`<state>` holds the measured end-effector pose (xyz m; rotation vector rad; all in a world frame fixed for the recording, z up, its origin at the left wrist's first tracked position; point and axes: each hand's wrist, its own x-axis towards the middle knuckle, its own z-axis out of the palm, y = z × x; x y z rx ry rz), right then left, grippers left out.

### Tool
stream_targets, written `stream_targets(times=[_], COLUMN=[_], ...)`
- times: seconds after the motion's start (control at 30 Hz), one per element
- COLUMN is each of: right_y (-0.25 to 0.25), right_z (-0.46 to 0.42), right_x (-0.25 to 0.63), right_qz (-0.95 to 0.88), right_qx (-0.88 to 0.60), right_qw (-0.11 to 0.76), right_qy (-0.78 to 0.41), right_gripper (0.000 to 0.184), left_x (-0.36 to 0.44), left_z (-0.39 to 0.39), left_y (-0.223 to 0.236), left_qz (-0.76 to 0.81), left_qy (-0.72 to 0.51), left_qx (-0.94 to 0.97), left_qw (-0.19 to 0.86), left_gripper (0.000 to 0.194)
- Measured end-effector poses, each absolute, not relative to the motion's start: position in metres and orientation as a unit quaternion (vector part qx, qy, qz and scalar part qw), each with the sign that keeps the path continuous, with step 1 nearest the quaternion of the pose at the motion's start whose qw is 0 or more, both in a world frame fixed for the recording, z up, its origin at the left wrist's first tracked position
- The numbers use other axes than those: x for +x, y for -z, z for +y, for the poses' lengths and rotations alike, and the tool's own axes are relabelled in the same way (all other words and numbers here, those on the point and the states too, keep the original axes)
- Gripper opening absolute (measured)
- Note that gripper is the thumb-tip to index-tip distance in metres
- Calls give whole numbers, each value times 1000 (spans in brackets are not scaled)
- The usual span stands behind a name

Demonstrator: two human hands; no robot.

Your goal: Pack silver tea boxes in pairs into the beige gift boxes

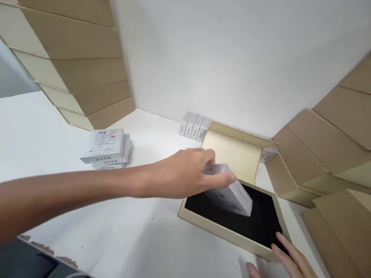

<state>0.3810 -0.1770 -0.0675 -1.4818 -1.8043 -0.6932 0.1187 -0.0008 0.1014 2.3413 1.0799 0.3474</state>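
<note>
My left hand (186, 174) reaches across the white table and grips a small white box (232, 193), blurred by motion, held over the black lining of an open beige gift box (221, 230). The gift box's lid (234, 152) stands raised behind it. My right hand (290, 269) rests at the box's near right corner, fingers stretched out and touching its rim, holding nothing.
A stack of white boxes (108, 148) lies at the left of the table (48, 148). A row of small white boxes (194, 125) stands against the wall. Stacks of flat beige cartons rise at the left (71, 54) and right (343, 143).
</note>
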Motion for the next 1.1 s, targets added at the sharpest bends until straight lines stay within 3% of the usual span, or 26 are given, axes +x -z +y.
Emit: stream_targets(times=[0.1, 0.23, 0.47, 0.6, 0.7, 0.83, 1.1], right_y=[65, 68, 73, 72, 70, 69, 74], right_z=[-178, -179, -180, -181, -182, -181, -176], right_x=[375, 376, 378, 374, 376, 377, 400], right_qz=[-683, -692, -695, -696, -695, -703, -719], right_qx=[-587, -579, -576, -571, -573, -565, -551], right_qw=[354, 352, 349, 357, 355, 346, 313], right_qy=[252, 248, 253, 248, 253, 259, 285], right_gripper=[39, 43, 45, 45, 45, 45, 34], left_x=[151, 166, 170, 180, 184, 185, 173], left_z=[9, 13, 7, 3, 1, -2, -12], left_y=[-96, -92, -91, -93, -97, -83, -39], left_qz=[406, 388, 333, 264, 194, 165, 221], left_qy=[35, 118, 102, 52, 1, 51, 49], left_qx=[890, 907, 936, 963, 978, 956, 955], left_qw=[204, 113, 52, -1, 74, 236, 189], left_gripper=[61, 51, 36, 43, 37, 44, 45])
